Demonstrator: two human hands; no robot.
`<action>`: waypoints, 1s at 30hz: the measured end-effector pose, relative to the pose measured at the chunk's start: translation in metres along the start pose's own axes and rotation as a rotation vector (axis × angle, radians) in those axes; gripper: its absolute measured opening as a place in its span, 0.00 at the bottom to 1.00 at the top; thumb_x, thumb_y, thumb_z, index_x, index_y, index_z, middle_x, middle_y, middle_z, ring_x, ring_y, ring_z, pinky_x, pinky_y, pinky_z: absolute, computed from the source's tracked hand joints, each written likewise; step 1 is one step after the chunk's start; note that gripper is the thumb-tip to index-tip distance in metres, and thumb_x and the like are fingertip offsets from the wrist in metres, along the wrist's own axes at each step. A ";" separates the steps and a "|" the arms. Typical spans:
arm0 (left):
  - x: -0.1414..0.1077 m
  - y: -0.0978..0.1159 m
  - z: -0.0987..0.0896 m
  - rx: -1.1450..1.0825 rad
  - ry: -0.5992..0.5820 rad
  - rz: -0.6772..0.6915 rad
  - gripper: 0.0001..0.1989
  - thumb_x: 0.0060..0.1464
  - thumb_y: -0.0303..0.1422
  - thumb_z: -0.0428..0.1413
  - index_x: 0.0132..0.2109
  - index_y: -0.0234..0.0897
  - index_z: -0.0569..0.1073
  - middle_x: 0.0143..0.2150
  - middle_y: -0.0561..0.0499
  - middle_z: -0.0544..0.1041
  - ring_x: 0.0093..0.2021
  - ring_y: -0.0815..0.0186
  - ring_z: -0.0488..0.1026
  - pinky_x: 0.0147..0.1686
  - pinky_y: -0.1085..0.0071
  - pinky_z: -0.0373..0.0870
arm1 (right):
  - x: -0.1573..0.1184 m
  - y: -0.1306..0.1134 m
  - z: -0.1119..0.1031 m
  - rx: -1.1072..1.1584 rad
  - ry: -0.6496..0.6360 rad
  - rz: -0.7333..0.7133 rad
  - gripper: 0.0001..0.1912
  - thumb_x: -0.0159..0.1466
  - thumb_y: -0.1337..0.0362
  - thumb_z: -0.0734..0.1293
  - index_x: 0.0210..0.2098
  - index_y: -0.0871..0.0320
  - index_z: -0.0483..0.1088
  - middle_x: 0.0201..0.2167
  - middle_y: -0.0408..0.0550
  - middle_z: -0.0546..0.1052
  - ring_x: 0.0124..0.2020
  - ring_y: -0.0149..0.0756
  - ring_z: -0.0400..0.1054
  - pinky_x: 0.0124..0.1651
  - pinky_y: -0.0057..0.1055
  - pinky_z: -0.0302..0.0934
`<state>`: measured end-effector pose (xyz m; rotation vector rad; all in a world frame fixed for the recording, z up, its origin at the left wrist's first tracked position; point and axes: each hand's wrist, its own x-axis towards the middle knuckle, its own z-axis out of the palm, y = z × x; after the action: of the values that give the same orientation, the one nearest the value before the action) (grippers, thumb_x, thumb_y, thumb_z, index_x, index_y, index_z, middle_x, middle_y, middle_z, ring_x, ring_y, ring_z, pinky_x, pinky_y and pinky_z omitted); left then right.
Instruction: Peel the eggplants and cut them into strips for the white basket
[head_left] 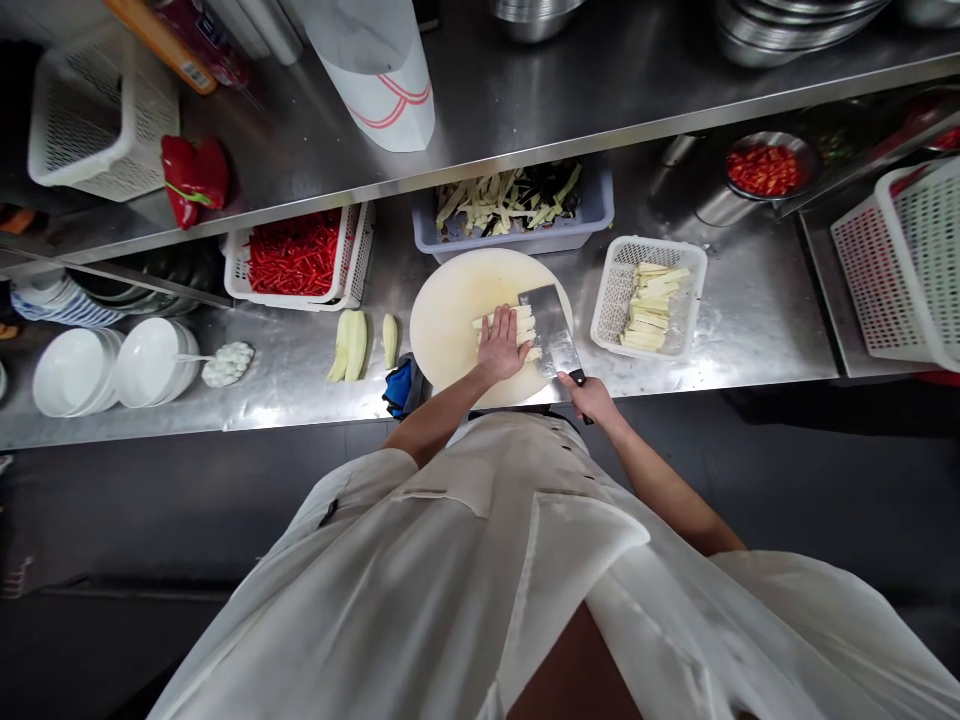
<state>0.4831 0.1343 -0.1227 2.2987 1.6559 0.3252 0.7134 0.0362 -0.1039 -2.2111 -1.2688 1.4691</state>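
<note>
A round cream cutting board [442,318] lies on the steel counter. Pale peeled strips [525,325] rest on it, partly hidden beneath my left hand [502,345], which lies flat on them with its fingers spread. My right hand [592,398] is closed round the black handle of a cleaver [551,335]. The broad blade lies over the board's right part, beside the right ends of the strips. Right of the board, a white basket [697,290] holds more cut strips [649,308]. Peeled pale vegetable pieces [349,345] and a smaller one [390,341] lie left of the board.
Behind the board stands a grey-blue tub [517,240] of peelings under the raised shelf [480,130]. At the left are a basket of red chillies [292,255], white bowls [75,370] and a blue cloth [401,387]. A pot of chopped red pieces [765,168] stands back right.
</note>
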 end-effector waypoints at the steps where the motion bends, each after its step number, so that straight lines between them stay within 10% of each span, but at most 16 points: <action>1: 0.000 0.000 0.000 -0.003 0.001 -0.004 0.47 0.72 0.55 0.40 0.83 0.25 0.43 0.85 0.40 0.39 0.85 0.51 0.29 0.82 0.44 0.24 | 0.001 -0.001 0.001 -0.007 -0.004 0.000 0.35 0.70 0.30 0.63 0.27 0.55 0.71 0.12 0.51 0.71 0.15 0.39 0.66 0.20 0.31 0.59; 30: -0.011 -0.026 -0.005 0.046 -0.001 -0.054 0.48 0.73 0.57 0.38 0.83 0.25 0.40 0.85 0.39 0.35 0.84 0.54 0.28 0.83 0.50 0.27 | -0.001 -0.015 0.032 0.026 -0.049 -0.029 0.34 0.71 0.34 0.65 0.24 0.55 0.70 0.13 0.51 0.73 0.15 0.39 0.68 0.23 0.31 0.62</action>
<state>0.4549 0.1322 -0.1272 2.2812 1.7395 0.2776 0.6785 0.0359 -0.1101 -2.1439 -1.2840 1.5292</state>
